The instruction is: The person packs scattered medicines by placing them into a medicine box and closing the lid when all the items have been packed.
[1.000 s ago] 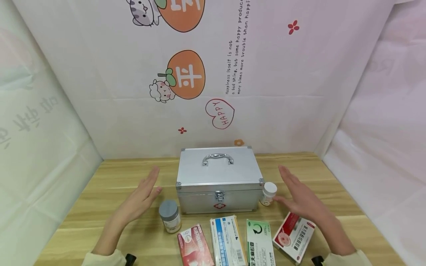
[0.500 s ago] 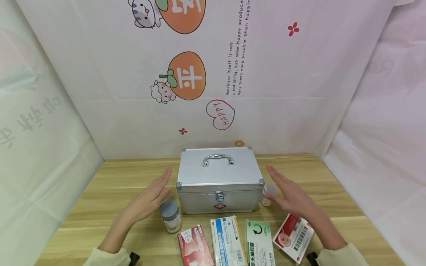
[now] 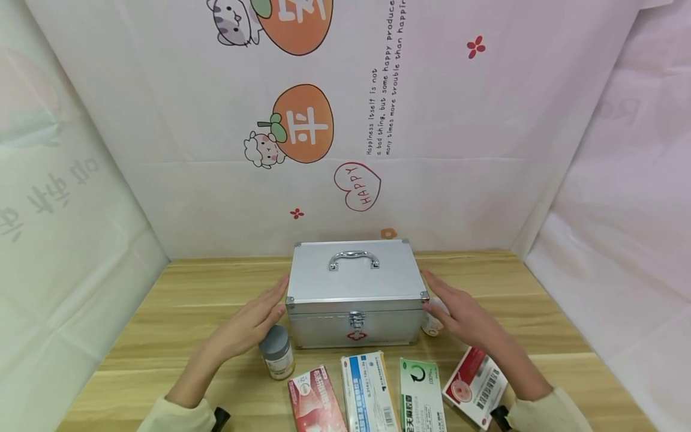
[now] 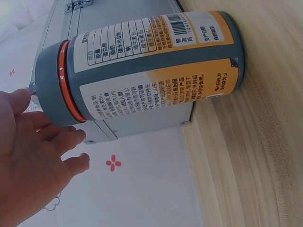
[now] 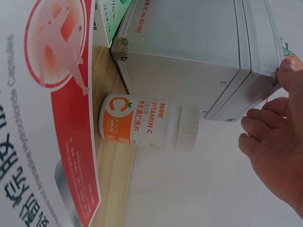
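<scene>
A silver metal case (image 3: pixel 324 282) with a red cross stands closed at the back middle, its handle (image 3: pixel 354 256) lying on the lid. My left hand (image 3: pixel 247 327) is at the case's left side, fingers extended along the lid edge. On the opposite side my right hand (image 3: pixel 465 315) lies the same way, thumb at the lid's front corner (image 5: pixel 275 78) in the right wrist view. Below the left hand stands a grey-lidded bottle (image 4: pixel 142 66). A white vitamin C bottle (image 5: pixel 142 120) stands beside the case under the right hand, partly hidden in the head view.
In front of the case lie a pink medicine box (image 3: pixel 317 401), a blue-and-white box (image 3: pixel 370 393), a green-and-white box (image 3: pixel 422 396) and a tilted red-and-white box (image 3: pixel 475 387). A printed white cloth (image 3: pixel 432 198) hangs behind the wooden table (image 3: pixel 205 276).
Both hands have moved inward from either side, up to the sides of the case lid. The case, bottles and boxes have stayed in place.
</scene>
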Demonstrator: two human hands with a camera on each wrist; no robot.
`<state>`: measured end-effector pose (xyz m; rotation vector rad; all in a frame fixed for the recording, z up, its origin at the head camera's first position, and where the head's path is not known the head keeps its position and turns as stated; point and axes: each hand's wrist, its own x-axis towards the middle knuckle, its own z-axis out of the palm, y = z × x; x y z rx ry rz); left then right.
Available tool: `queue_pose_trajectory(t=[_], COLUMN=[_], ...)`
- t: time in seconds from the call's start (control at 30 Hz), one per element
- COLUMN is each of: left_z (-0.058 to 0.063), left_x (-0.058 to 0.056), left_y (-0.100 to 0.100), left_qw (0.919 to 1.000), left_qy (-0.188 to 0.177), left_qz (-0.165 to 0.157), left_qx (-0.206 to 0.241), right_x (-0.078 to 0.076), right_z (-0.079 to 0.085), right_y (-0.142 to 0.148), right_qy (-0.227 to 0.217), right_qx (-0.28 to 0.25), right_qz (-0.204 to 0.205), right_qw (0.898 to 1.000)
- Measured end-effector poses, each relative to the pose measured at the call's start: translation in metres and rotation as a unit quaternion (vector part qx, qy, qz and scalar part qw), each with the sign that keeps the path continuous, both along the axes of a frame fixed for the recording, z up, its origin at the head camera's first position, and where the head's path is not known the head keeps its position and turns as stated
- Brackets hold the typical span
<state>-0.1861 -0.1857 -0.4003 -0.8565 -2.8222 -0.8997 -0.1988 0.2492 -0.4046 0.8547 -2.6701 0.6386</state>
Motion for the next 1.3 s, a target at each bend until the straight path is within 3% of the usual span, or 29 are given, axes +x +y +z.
queue_pose_trajectory(t=[0.3,0.8,1.3], left_z=[0.001,0.002,0.016], left_x=[-0.001,-0.002,-0.009], left_y=[0.01,0.015,0.015], left_qw=[0.9997,0.999,0.9975], left_qy=[0.022,0.045,0.066], left_qz=[0.003,-0.007,-0.003], left_qx=[-0.01,-0.006,-0.024], right_x=[0.002,0.003,-0.005], right_z=[-0.002,-0.004,0.014], right_y=[-0.007,-0.013,-0.016], right_qy=[0.021,-0.005,-0.031], right_qx=[-0.012,-0.061,-0.082], right_qz=[0.007,-0.003,0.004], right_qw=[1.0,0.998,0.996])
